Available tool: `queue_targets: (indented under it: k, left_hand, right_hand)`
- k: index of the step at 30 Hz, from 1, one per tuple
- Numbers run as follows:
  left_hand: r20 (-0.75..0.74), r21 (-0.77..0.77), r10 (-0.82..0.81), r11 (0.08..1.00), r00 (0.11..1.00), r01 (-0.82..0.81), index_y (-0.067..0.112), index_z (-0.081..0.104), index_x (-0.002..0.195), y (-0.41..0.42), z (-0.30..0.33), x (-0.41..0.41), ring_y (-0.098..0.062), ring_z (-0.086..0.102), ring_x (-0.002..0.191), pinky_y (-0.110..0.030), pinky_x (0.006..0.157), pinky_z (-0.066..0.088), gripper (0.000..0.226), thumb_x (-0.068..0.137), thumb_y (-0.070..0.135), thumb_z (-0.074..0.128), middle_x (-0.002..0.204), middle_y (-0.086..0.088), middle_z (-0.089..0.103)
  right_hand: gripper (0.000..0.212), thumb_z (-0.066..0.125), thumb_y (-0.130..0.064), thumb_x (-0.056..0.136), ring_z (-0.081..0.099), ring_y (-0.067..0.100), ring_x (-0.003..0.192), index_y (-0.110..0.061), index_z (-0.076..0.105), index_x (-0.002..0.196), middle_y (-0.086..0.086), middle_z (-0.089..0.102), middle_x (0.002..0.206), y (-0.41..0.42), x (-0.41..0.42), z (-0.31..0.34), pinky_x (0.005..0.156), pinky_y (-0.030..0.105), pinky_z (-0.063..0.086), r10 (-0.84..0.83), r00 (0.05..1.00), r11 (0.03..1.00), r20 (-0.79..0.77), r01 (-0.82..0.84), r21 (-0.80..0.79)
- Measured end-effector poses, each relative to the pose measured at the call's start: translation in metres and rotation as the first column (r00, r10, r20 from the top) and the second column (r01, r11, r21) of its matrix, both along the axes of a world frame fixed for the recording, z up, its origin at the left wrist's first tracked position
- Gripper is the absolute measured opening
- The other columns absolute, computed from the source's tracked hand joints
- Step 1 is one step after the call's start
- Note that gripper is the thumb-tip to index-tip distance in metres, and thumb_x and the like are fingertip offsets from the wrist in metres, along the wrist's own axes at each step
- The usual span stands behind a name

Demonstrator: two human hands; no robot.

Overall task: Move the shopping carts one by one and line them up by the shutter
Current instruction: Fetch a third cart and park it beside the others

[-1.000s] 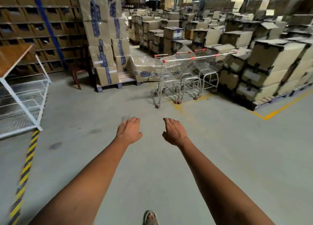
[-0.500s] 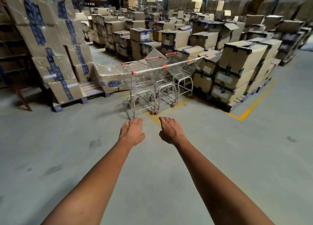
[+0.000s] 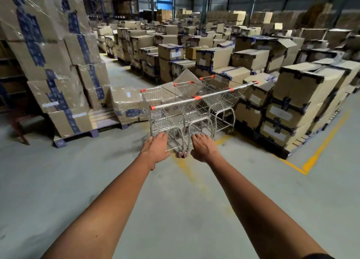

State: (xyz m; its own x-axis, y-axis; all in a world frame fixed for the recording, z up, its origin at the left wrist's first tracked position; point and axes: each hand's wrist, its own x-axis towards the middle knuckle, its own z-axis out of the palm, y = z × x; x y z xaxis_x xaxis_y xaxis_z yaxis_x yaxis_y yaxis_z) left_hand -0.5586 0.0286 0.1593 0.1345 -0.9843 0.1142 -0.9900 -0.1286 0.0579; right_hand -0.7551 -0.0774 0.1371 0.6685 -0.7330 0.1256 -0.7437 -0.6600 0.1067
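Head view shows three carts (image 3: 187, 106) side by side on the floor (image 3: 58, 180), in front of the box stacks (image 3: 292, 103). Both arms reach out toward the carts. Left hand (image 3: 155, 148) and right hand (image 3: 202, 148) hang in the air just short of the nearest cart. Each grip is loose, fingers a little bent, and holds nothing. A yellow line (image 3: 319, 149) runs on the floor to the right of the carts.
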Motion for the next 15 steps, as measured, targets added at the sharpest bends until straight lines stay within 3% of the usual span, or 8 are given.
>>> queue_targets:
  k: [5,8,15]
  left_hand:
    - [-0.034,0.058,-0.016,0.998,0.999,0.017,0.015,0.038,0.145,-0.108,-0.001,0.028,-0.026,0.054,0.123,-0.044,0.106,0.042,0.072,0.085,0.043,0.065,0.140,-0.005,0.051]
    - [-0.035,0.070,0.003,0.998,0.999,-0.001,0.016,0.042,0.138,-0.168,-0.005,0.047,-0.026,0.056,0.118,-0.043,0.101,0.045,0.063,0.084,0.040,0.065,0.134,-0.005,0.053]
    - [0.030,0.080,0.066,0.994,0.997,-0.069,0.013,0.040,0.140,-0.336,-0.028,0.120,-0.027,0.056,0.120,-0.045,0.101,0.046,0.069,0.085,0.044,0.067,0.136,-0.007,0.051]
  right_hand:
    - [0.045,0.057,-0.027,0.091,0.056,0.031,0.122,-0.011,0.051,0.132,0.014,0.059,0.132,-0.120,0.039,0.007,0.104,0.043,0.042,0.031,0.999,0.998,0.036,-0.033,0.058]
    - [0.045,0.055,-0.027,0.092,0.055,0.031,0.123,-0.011,0.050,0.134,0.013,0.058,0.133,-0.181,0.066,0.010,0.106,0.043,0.040,0.062,0.998,0.995,0.028,-0.064,0.070]
    - [0.041,0.054,-0.030,0.097,0.058,0.030,0.116,-0.008,0.051,0.131,0.014,0.060,0.127,-0.352,0.149,-0.006,0.103,0.043,0.045,0.102,0.995,0.995,-0.003,-0.102,0.020]
